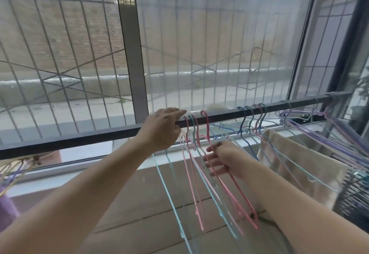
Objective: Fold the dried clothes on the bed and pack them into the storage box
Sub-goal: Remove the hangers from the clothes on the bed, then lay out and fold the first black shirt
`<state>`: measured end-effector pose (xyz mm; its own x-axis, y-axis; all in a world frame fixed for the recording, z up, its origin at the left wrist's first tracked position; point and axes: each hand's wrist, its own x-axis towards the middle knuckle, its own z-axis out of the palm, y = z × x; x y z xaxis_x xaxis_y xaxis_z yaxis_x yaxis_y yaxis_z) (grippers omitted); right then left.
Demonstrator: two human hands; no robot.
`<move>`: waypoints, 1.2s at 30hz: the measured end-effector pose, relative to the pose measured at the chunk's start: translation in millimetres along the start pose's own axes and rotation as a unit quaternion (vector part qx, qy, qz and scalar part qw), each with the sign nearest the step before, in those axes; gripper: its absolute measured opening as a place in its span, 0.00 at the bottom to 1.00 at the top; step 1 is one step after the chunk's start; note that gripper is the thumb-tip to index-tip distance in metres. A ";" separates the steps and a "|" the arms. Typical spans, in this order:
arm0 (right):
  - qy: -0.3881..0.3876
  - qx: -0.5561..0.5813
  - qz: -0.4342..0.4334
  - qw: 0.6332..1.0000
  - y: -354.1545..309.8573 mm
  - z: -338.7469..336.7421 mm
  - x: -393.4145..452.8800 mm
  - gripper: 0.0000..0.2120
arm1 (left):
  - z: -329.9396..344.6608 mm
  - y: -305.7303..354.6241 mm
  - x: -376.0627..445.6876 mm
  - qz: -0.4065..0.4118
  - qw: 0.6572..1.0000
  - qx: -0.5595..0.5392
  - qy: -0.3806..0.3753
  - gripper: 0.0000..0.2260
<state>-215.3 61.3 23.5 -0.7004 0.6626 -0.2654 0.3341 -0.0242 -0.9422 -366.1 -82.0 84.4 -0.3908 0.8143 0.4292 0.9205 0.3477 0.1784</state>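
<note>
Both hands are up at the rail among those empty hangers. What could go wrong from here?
The pink hanger in the right hand crosses neighbouring wire hangers, so pulling it may snag them or drag several off the dark rail. The left hand rests on that rail beside the hooks; sliding hooks could pinch its fingers.

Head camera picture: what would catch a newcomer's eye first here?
A dark rail crosses the window, and a bunch of pink and pale blue wire hangers dangles from its middle. The left hand rests on the rail by their hooks, while the right hand holds the hangers lower down. A beige cloth is draped at the right.
</note>
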 end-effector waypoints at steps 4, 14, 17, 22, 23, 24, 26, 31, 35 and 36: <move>0.016 -0.031 0.004 0.999 1.1 -3.9 2.0 0.10 | -0.2 3.2 -7.3 0.006 0.999 0.039 0.030 0.16; 0.141 -0.269 -0.200 0.932 10.7 -20.9 -31.7 0.17 | 0.3 29.6 -52.1 -0.050 0.996 0.008 0.078 0.25; 0.118 -0.268 -0.322 0.900 16.7 -19.1 -73.2 0.17 | 5.5 58.0 -98.5 -0.092 0.991 -0.026 0.093 0.21; -0.029 -0.299 -0.381 0.874 51.7 1.9 -139.5 0.13 | 26.9 103.4 -206.0 -0.233 0.969 -0.051 0.066 0.14; -0.072 -0.309 -0.383 0.868 67.4 8.5 -153.1 0.13 | 31.6 114.9 -236.1 -0.269 0.960 -0.049 0.063 0.14; -0.118 -0.324 -0.381 0.858 85.6 14.6 -169.0 0.13 | 36.3 129.3 -270.2 -0.308 0.949 -0.042 0.059 0.13; -0.202 -0.356 -0.379 0.830 128.0 25.0 -204.5 0.13 | 48.6 162.5 -348.1 -0.395 0.917 -0.037 0.052 0.12; -0.367 -0.361 -0.361 0.778 213.5 59.0 -312.7 0.13 | 41.4 270.4 -539.5 -0.609 0.791 -0.056 0.027 0.10; -0.488 -0.332 -0.398 0.702 237.9 111.6 -427.2 0.11 | -4.7 356.9 -677.7 -0.736 0.671 0.006 0.085 0.11; -0.519 -0.327 -0.402 0.680 244.3 123.3 -460.0 0.11 | -17.5 380.5 -709.8 -0.760 0.641 0.019 0.104 0.10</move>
<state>110.8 -341.6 -109.9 -0.7763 -0.6290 -0.0406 -0.4482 0.5963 -0.6660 261.6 -535.8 -136.9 -0.8234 -0.5576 -0.1049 -0.5258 0.6803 0.5106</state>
